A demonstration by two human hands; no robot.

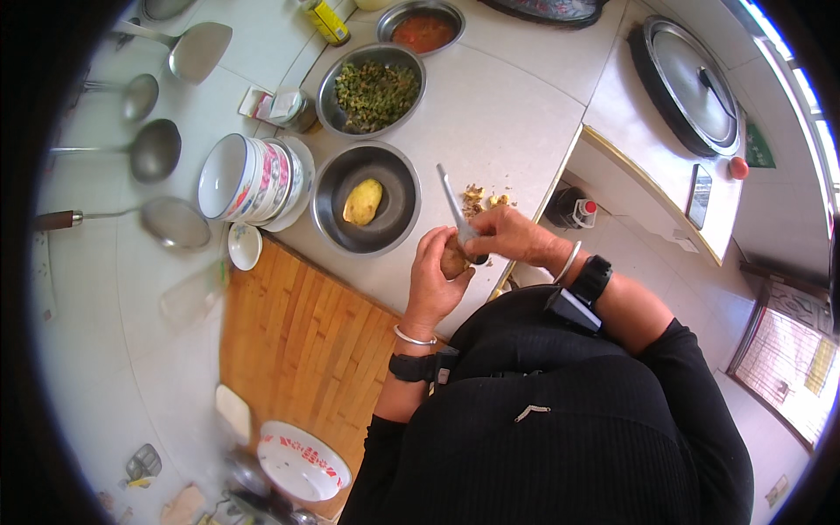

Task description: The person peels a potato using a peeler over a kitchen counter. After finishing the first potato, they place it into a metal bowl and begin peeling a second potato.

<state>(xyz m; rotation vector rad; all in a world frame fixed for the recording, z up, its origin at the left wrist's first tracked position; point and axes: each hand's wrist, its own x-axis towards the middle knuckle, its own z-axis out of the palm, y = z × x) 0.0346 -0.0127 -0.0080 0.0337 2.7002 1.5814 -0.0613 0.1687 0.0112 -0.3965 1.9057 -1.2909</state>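
Observation:
My left hand (434, 279) is wrapped around a brown, rough-skinned potato (453, 260) above the light countertop. In my right hand (515, 235) is a metal utensil (450, 191), apparently a spoon, its thin handle pointing away from me. Its working end is against or close to the potato, partly hidden by my fingers. Bits of brown and yellow peel (474, 205) lie on the counter just beyond my right hand. A peeled yellow potato (363, 202) rests in a steel bowl (319, 223) to the left of my hands.
Farther back stand a bowl of chopped greens (377, 97) and a bowl of red sauce (423, 34). Stacked enamel bowls (226, 176) stand by the wall, under hanging ladles (155, 151). A wooden board (295, 321) lies left; a lidded pan (689, 85) sits right.

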